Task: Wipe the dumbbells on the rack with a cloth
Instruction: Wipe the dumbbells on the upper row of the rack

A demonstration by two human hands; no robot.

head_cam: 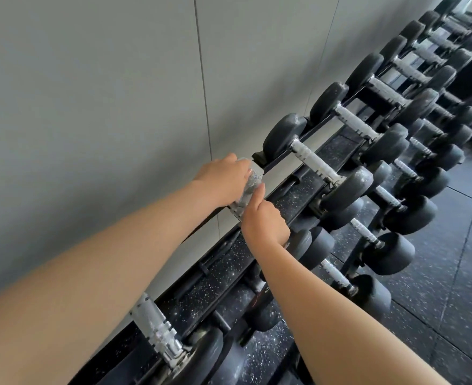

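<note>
A black rack (286, 202) runs along the wall from lower left to upper right, holding black round-headed dumbbells with knurled silver handles. One dumbbell (315, 162) lies just right of my hands, and another dumbbell (157, 327) lies close to me at the bottom. Between them, over the rack's top rail, both hands hold a grey-white mottled cloth (250, 183) bunched into a roll. My left hand (223, 180) grips its far side near the wall. My right hand (264, 222) pinches its near end from below, thumb up against the cloth.
A pale panelled wall (104, 93) stands right behind the rack. More dumbbells (412, 70) line the top tier to the upper right, and a lower tier of dumbbells (368, 234) sits nearer me. Dark speckled rubber floor (451, 287) spreads to the right.
</note>
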